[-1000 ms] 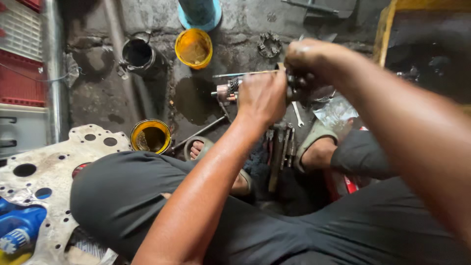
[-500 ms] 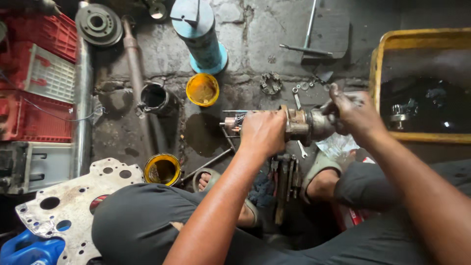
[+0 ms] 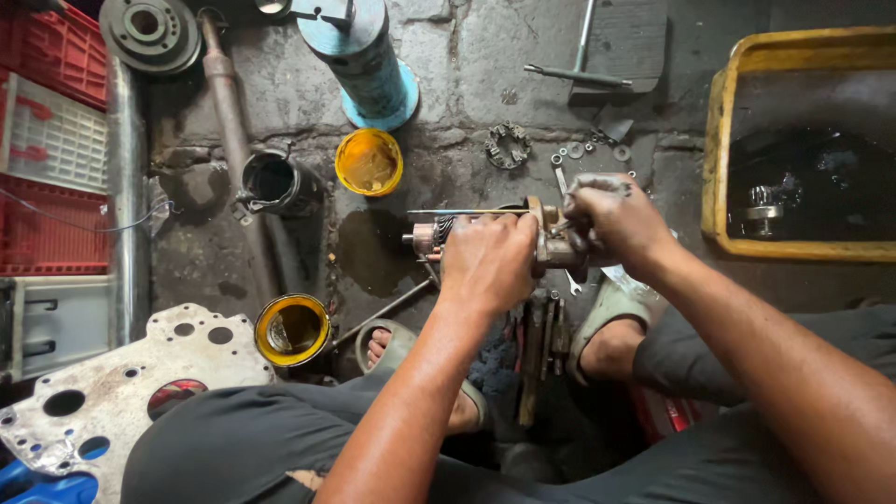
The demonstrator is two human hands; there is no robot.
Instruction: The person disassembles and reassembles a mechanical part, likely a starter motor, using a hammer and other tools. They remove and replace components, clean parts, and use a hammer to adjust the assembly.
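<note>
Compared with a moment ago the view has swung lower and wider, so the motor part (image 3: 485, 241) now sits dead centre, and the right hand (image 3: 618, 224) has shifted in closer against its end.

The left hand (image 3: 487, 261) is wrapped around the middle of the greasy metal part, fingers closed tight on the body, with the thin shaft end poking out toward 9 o'clock. The right hand is closed around the fat brown end cap at 3 o'clock of the left hand, fingers curled over it; whether it also pinches a small tool I can't tell. The part is held up in the air over the dirty concrete floor (image 3: 467, 84), just above the person's sandalled feet.

Around it: a yellow cup (image 3: 369, 161) at 11 o'clock with yellowish gunk inside, a black can (image 3: 273, 181) just to 9 o'clock of that, and a second yellow-rimmed tin (image 3: 292, 329) at 8 o'clock, near the left foot. A blue cylinder (image 3: 366, 58) stands at 12 o'clock. A small toothed ring (image 3: 508, 146) and a scatter of washers (image 3: 583, 149) lie on the floor just past the hands. A yellow tub (image 3: 723, 121) of dark oily liquid sits at 3 o'clock. A perforated metal plate (image 3: 121, 373) lies at 8 o'clock, red crates (image 3: 42, 224) at 9.
</note>
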